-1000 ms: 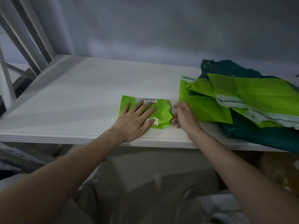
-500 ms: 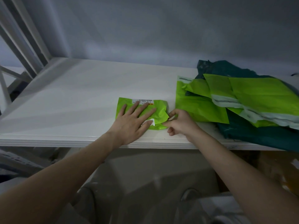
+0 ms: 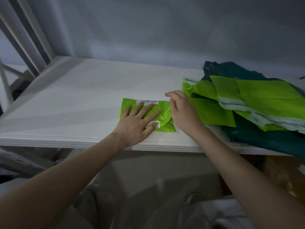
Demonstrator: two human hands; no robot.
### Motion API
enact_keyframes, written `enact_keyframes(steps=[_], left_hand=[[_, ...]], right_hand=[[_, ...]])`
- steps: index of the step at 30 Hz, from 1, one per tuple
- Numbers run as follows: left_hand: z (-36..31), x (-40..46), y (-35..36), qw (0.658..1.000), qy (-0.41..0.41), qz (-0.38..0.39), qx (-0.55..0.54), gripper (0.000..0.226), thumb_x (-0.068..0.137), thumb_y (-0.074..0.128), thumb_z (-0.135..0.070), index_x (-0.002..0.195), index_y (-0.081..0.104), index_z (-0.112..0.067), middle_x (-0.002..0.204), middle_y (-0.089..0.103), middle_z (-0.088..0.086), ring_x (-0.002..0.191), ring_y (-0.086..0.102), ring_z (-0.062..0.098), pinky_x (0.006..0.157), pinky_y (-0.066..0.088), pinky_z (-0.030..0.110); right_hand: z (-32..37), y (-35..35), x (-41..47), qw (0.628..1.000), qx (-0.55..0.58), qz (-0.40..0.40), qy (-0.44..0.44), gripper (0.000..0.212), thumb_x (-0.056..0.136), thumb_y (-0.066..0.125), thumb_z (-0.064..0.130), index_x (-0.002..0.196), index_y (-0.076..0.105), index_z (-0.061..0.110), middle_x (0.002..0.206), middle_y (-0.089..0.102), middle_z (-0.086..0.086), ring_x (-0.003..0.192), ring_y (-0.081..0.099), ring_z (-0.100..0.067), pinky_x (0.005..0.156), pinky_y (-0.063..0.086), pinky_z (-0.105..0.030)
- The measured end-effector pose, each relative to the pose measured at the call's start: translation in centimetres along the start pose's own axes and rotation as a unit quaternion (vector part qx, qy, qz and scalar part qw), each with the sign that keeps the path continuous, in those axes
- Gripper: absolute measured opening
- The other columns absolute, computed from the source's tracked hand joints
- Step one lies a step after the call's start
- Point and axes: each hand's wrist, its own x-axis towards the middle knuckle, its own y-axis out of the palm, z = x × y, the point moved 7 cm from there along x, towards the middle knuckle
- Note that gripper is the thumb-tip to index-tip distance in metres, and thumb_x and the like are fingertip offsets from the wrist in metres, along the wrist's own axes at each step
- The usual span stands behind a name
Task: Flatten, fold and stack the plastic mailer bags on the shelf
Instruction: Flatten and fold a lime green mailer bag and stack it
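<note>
At the far left, pale metal uprights [image 3: 31, 38] of the shelving frame slant up out of view, smooth and painted. The shelf [image 3: 79, 103] itself is a flat white board with a glossy, slightly ribbed front lip, running the width of the view.

Near the front edge, about the middle, lies a folded mailer bag [image 3: 165, 120] of bright lime-green plastic, thin and crinkled, with soft creases across its face. It is folded to a small rectangle whose long axis runs left to right, parallel to the shelf's front edge. A white printed label [image 3: 148, 102] with a barcode sits along its far edge, the print facing away from the person; a second scrap of white label shows at the near edge beside the fingertips.

The left hand [image 3: 137, 124] lies flat on the bag, palm down, fingers spread wide and pointing away and to the right, pressing the plastic to the board. The right hand [image 3: 183, 111] is at the bag's right end, fingers loosely curled and blurred; whether it pinches anything I cannot tell.

To the right is a loose heap of mailer bags [image 3: 264, 100]: lime-green sheets with pale grey-white sealing strips, lying over dark teal plastic [image 3: 267, 139] that is rumpled and overhangs the shelf's front edge.
</note>
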Motion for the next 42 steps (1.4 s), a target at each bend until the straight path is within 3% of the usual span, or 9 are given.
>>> enact_keyframes(steps=[5,11,18,23,28,33,37,40,42], left_hand=[[0.1,-0.1,0.2,1.0,-0.008,0.012,-0.001,0.079,0.078,-0.01,-0.059,0.15,0.005,-0.029,0.158,0.006,-0.008,0.146,0.001,0.018,0.117,0.005,0.047],[0.5,0.0,0.1,0.999,-0.002,0.016,-0.028,0.087,0.078,-0.003,-0.066,0.15,-0.003,-0.019,0.158,-0.003,-0.006,0.145,-0.006,0.01,0.118,-0.004,0.039],[3.0,-0.7,-0.3,0.998,-0.04,-0.015,-0.047,0.086,0.08,0.0,-0.064,0.15,0.004,-0.014,0.158,0.002,0.004,0.146,0.0,0.018,0.118,0.001,0.033],[5.2,0.3,0.2,0.988,-0.107,0.038,-0.107,0.081,0.09,0.025,-0.064,0.151,-0.001,-0.018,0.159,0.0,0.002,0.146,0.005,0.015,0.118,0.002,0.034],[5.7,1.9,0.2,0.987,-0.108,0.036,-0.115,0.082,0.089,0.028,-0.064,0.15,-0.001,-0.018,0.159,0.003,0.004,0.146,0.006,0.016,0.118,0.002,0.037],[5.7,2.2,-0.3,0.984,-0.108,-0.01,-0.14,0.084,0.089,0.034,-0.063,0.15,0.001,-0.015,0.158,0.003,0.007,0.146,0.003,0.016,0.117,0.004,0.037],[6.3,1.2,-1.7,0.989,-0.078,-0.029,-0.125,0.093,0.078,0.02,-0.076,0.15,0.009,-0.018,0.158,0.007,-0.001,0.145,0.007,0.013,0.117,0.005,0.037],[7.9,0.0,-4.0,0.989,-0.048,-0.063,-0.124,0.083,0.079,0.025,-0.066,0.143,0.033,-0.014,0.15,0.032,0.001,0.136,0.032,0.019,0.113,0.025,0.038],[8.8,-1.0,-5.1,0.992,-0.011,-0.088,-0.094,0.066,0.082,0.032,-0.05,0.132,0.049,-0.011,0.135,0.049,0.005,0.12,0.05,0.028,0.096,0.043,0.041]], right_hand=[[1.3,5.6,-1.5,0.982,-0.087,0.155,-0.061,0.045,0.1,0.033,0.015,0.143,0.031,0.0,0.15,0.033,-0.015,0.139,0.029,-0.024,0.114,0.015,-0.026],[-1.4,6.8,-4.3,0.965,-0.088,0.244,0.034,0.057,0.102,0.018,0.037,0.15,-0.001,0.012,0.159,-0.001,0.0,0.146,-0.001,-0.01,0.119,0.003,-0.038],[-2.3,7.0,-4.6,0.958,-0.139,0.25,0.02,0.059,0.1,0.012,0.043,0.149,-0.008,0.017,0.158,-0.012,0.004,0.145,-0.01,-0.008,0.12,-0.001,-0.038],[-3.2,7.1,-2.7,0.964,-0.124,0.235,0.03,0.06,0.1,0.013,0.046,0.15,-0.003,0.019,0.159,-0.007,0.005,0.145,-0.009,-0.007,0.117,0.002,-0.03],[-3.6,7.7,-1.2,0.967,-0.103,0.231,0.037,0.056,0.101,0.013,0.039,0.151,-0.001,0.016,0.159,-0.007,0.003,0.145,-0.01,-0.008,0.108,-0.013,-0.022],[-3.0,6.9,-0.2,0.979,-0.094,0.18,0.025,0.056,0.102,0.023,0.036,0.15,0.005,0.015,0.159,0.001,-0.002,0.146,-0.001,-0.014,0.117,0.003,-0.038],[-0.1,6.9,-0.4,0.982,-0.099,0.159,-0.035,0.054,0.102,0.026,0.032,0.15,0.013,0.011,0.159,0.009,-0.003,0.146,0.009,-0.017,0.119,0.011,-0.042],[3.1,6.9,-0.8,0.983,-0.11,0.106,-0.1,0.051,0.096,0.029,0.025,0.14,0.037,0.001,0.148,0.036,-0.014,0.134,0.038,-0.028,0.111,0.032,-0.041],[4.8,7.1,-0.9,0.981,-0.124,0.08,-0.124,0.05,0.089,0.033,0.024,0.129,0.052,0.0,0.134,0.053,-0.013,0.119,0.052,-0.028,0.1,0.043,-0.037]])
